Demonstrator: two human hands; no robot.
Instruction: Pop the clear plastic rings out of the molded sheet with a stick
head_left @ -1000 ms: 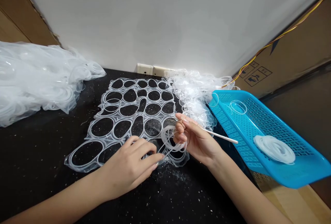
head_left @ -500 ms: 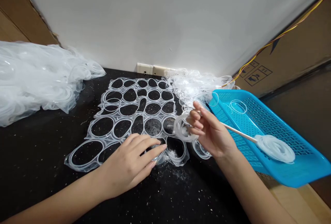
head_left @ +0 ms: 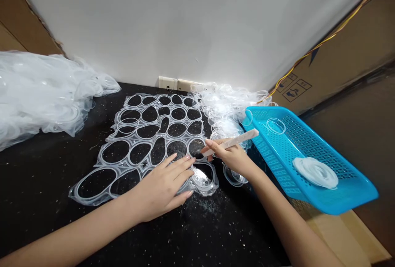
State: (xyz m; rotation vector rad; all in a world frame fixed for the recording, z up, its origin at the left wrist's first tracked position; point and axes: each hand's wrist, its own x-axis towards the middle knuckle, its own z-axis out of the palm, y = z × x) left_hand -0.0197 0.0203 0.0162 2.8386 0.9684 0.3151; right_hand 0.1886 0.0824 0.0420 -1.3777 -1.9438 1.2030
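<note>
My left hand (head_left: pixel 168 186) lies with fingers stretched out and apart on a translucent sheet of joined rings (head_left: pixel 115 152), near its front right part. In my right hand (head_left: pixel 233 156) is a small brush (head_left: pixel 239 138) with a pale, flat handle. Its dark tip points down and left, close to my left fingertips, over the sheet. White powder (head_left: pixel 201 176) is spread inside and around the front right ring. Part of the sheet's front edge is hidden under my left hand. A few loose clear rings (head_left: pixel 235 176) lie beneath my right wrist.
To the right stands a blue perforated basket (head_left: pixel 345 205) with a coiled bundle of translucent rings (head_left: pixel 316 172) in it. Loose rings (head_left: pixel 226 102) are heaped behind my right hand. A big pile of translucent sheets (head_left: pixel 40 94) sits at left on the black countertop (head_left: pixel 40 193).
My right hand has moved left and down to the sheet; the brush now points tip-down there. Rings that hung by that hand no longer show there. My left hand has flattened slightly.
</note>
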